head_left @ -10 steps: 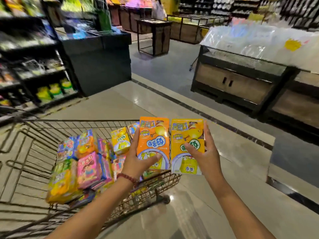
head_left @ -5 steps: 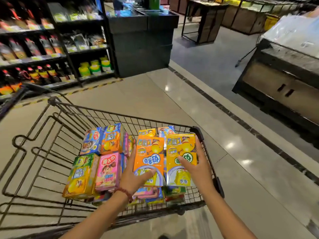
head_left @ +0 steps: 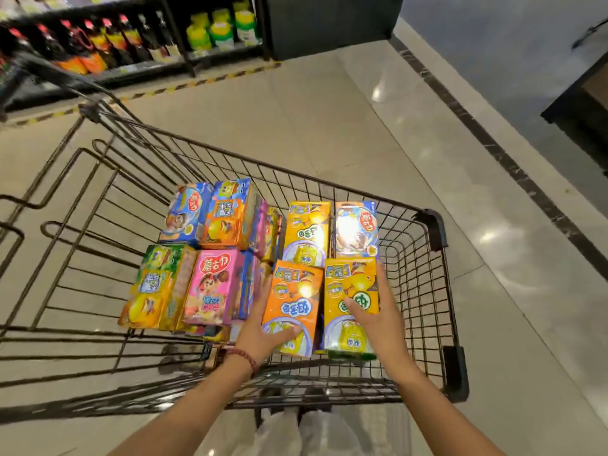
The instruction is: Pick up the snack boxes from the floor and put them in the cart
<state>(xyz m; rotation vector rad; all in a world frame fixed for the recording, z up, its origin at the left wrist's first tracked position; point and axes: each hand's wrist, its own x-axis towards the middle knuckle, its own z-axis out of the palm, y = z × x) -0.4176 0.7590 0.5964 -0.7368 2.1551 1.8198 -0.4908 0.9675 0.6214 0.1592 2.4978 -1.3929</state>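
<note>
Floor (head_left: 329,120): pale glossy tile; no stray boxes show on the visible stretch.
Cart (head_left: 437,232): black wire basket, near end already packed with bright snack boxes (head_left: 217,251) standing in rows.
Risk: the two boxes in hand look about to drop into a tight slot; I reckon a corner could catch a neighbour and tip the pink box (head_left: 210,287), or one could land tilted.
Orange box (head_left: 296,301): glossy carton, upright, inside the cart at the near right, touching the yellow one.
Yellow box (head_left: 348,284): same shape, cartoon print, beside the cart's right wall.
Left hand (head_left: 260,330): its grip is clamped round the orange box.
Right hand (head_left: 381,320): grip wrapped on the yellow box.
</note>
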